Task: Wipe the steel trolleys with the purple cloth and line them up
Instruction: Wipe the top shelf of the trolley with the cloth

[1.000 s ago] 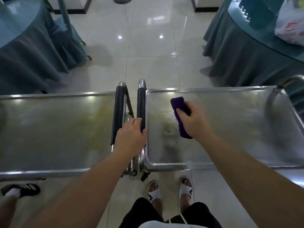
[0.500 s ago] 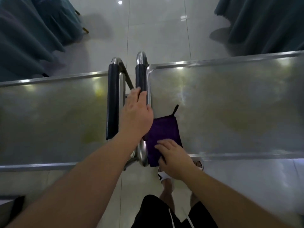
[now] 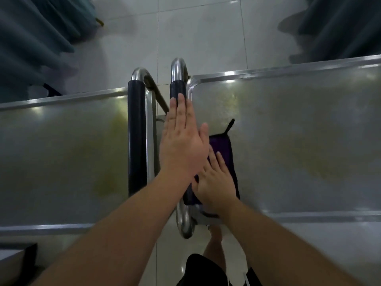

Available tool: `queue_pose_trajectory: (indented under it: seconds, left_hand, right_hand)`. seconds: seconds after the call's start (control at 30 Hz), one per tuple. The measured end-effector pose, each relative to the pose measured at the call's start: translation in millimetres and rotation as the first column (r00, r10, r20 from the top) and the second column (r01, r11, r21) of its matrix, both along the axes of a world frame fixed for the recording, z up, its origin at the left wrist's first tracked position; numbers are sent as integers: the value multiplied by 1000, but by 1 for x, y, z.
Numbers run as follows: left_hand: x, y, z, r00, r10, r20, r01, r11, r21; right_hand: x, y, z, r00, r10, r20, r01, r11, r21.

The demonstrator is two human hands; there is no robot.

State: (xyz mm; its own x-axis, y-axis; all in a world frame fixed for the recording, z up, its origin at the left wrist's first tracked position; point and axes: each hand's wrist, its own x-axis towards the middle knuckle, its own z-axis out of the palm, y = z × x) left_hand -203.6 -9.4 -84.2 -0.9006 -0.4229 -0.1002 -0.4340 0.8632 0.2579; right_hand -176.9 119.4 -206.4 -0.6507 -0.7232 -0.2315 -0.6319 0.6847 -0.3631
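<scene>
Two hands working at trolley junction. Right hand [image 3: 216, 182] lying flat, fingers straight, pressing purple cloth [image 3: 223, 149] onto near-left corner of right trolley [image 3: 299, 141]. Left hand [image 3: 182, 145] spread flat, fingers straight, hovering over or touching padded handle [image 3: 177, 89]; gripping nothing. Left trolley [image 3: 61, 151] sitting just beside, yellowish smears showing. Cloth looking soft, light, limp; probably bunching, best pinning under palm. Steel likely slick, heavy; taking by handle. Draped tables [image 3: 31, 38] standing beyond.

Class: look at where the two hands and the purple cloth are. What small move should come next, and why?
Probably slide the right hand, lying flat on the purple cloth, outward across the right trolley's top: yellowish smears show there, and the open left hand hovers over its handle.
</scene>
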Motion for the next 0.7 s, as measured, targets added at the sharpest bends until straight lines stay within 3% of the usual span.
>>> queue_pose_trajectory:
  seconds: [0.23,0.37,0.53,0.7]
  left_hand:
    - [-2,2,-3,1000,-4,13,4,1000,8]
    - [-4,-1,-3,1000,-20,14,20,1000,14]
    - [-5,0,-3,999,-41,14,41,998,-45]
    - [-5,2,-2,997,-70,26,73,990,-118]
  right_hand:
    - [-122,-76,1,992,-29,-122,46,988,144]
    - [-174,-100,9,991,-118,-56,124,987,105]
    - [-181,-104,15,990,-136,-46,141,981,133]
    - [-129,-59,7,995,-33,-90,44,992,122]
